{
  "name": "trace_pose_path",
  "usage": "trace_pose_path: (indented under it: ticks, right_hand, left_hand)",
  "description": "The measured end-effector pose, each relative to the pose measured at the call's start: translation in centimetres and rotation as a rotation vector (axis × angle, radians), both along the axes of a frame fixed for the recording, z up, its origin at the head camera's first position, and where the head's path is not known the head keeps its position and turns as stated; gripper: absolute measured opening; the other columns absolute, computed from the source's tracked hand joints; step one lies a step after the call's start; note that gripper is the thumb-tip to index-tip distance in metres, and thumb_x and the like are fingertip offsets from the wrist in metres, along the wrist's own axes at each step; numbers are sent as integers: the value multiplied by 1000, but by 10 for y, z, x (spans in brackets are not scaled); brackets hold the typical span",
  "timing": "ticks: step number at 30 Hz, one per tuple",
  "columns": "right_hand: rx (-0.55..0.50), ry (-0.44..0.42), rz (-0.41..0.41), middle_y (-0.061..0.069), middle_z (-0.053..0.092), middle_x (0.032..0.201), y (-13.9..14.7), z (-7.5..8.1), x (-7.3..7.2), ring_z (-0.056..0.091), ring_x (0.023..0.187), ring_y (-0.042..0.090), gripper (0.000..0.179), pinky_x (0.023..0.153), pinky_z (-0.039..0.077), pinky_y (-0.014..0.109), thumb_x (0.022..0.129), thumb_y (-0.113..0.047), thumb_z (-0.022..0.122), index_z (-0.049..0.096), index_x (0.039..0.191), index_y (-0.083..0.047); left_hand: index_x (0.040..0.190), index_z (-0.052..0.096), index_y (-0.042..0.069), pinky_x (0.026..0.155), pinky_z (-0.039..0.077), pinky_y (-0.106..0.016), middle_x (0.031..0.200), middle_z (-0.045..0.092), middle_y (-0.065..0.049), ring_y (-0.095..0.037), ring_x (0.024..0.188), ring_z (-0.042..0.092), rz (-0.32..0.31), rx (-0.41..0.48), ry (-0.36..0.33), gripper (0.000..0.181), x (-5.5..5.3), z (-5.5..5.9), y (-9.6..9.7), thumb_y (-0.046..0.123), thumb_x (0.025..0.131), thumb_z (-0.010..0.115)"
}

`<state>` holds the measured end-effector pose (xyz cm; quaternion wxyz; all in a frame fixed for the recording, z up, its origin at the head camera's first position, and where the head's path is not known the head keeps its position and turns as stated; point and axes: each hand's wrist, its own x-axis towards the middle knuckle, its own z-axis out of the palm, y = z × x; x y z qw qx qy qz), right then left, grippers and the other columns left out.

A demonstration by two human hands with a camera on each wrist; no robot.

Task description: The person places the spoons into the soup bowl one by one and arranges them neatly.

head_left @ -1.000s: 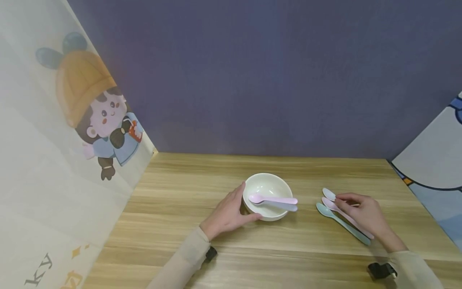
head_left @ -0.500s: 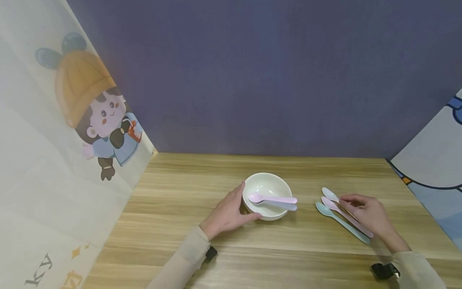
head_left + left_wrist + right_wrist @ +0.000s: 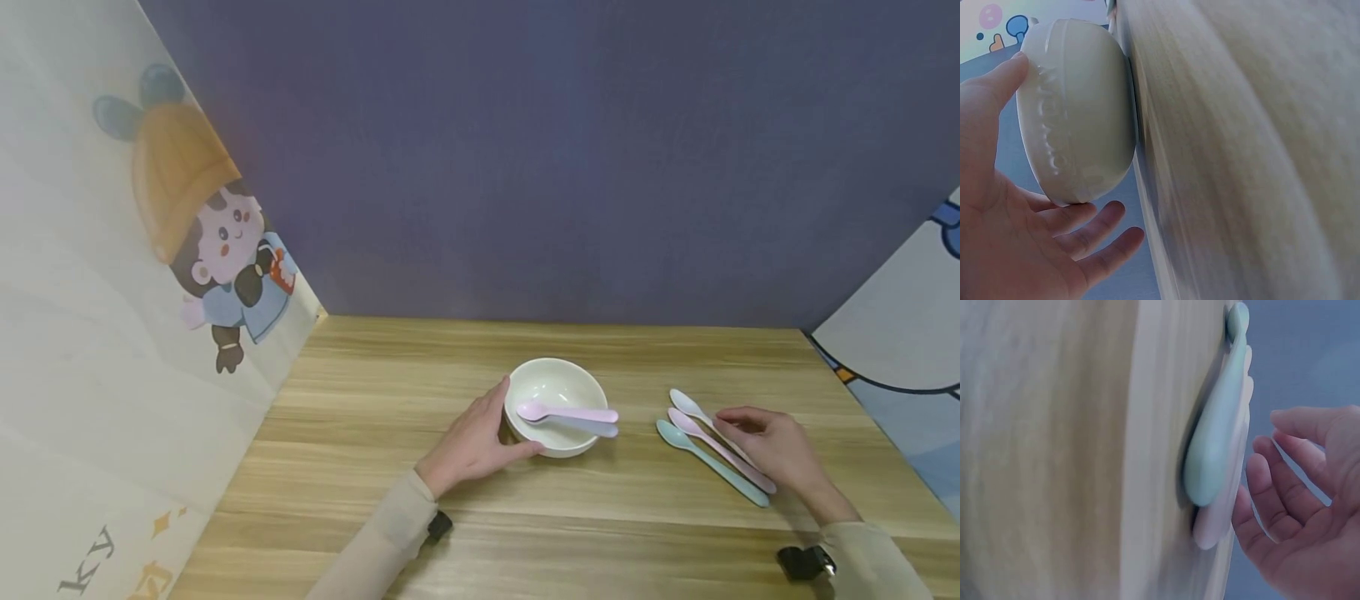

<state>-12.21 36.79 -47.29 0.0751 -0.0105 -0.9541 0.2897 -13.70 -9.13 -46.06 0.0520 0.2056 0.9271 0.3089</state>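
Observation:
My left hand holds the side of a white bowl, thumb at the near side and fingers round the left. Inside the bowl lean a pink spoon and a lavender spoon, handles over the right rim. On the table to the right lie a white spoon, another pink spoon and a mint-green spoon, side by side at a slant. Over the white spoon's handle hovers my right hand, fingers loosely bent. In the right wrist view its fingertips pinch nothing visible.
The wooden table meets a dark blue wall panel at the back. A white printed panel borders the left side, and another printed panel the right.
My right hand has drawn back to the right along the white spoon, from near its head to its handle. The left hand, the bowl and the spoons keep their places.

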Motion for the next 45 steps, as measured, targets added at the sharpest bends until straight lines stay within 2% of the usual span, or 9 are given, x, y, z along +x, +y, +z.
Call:
trace_pose_path:
  ticks: [20, 22, 27, 29, 37, 45]
  right_hand:
    - [21, -60, -1, 18, 81, 106, 6, -6, -5, 54, 78, -16, 33, 63, 48, 17, 97, -31, 80, 81, 114, -2]
    - [27, -69, -1, 18, 81, 106, 6, -7, -5, 57, 79, -11, 34, 63, 48, 17, 97, -31, 80, 81, 115, -2]
    - [54, -95, -3, 19, 81, 108, 6, -8, -7, 70, 87, 14, 37, 64, 47, 19, 99, -33, 78, 80, 116, -1]
    - [64, -97, -4, 19, 81, 107, 6, -9, -7, 72, 89, 19, 37, 64, 47, 20, 99, -33, 78, 80, 116, 0]
    - [69, -95, 5, 17, 81, 102, 5, -9, -7, 68, 84, 14, 34, 62, 46, 20, 97, -27, 79, 79, 116, 2]
    - [74, -97, 19, 21, 80, 108, 5, -7, -6, 72, 88, 21, 35, 64, 48, 20, 98, -28, 79, 79, 116, 2]
  left_hand:
    - [172, 14, 9, 130, 35, -49, 176, 30, -11, -30, 159, 37, -9, 10, 1, 122, -1, 1, 0, 80, 88, 68]
    - [172, 14, 10, 130, 35, -49, 176, 30, -10, -29, 159, 37, -10, 13, 3, 122, -1, 1, 1, 80, 88, 68]
    - [172, 14, 9, 129, 36, -50, 175, 31, -11, -31, 158, 38, -8, 10, 1, 122, -1, 0, 1, 79, 88, 68]
    - [172, 14, 9, 129, 36, -50, 175, 31, -12, -31, 159, 38, -5, 9, 0, 122, -1, 0, 1, 79, 88, 68]
    - [172, 14, 9, 129, 35, -50, 175, 31, -11, -30, 159, 37, -8, 10, 1, 122, -2, 0, 0, 78, 88, 69]
    - [172, 14, 9, 130, 36, -49, 175, 31, -11, -29, 159, 36, -11, 16, 6, 122, -2, -1, -1, 78, 88, 69]
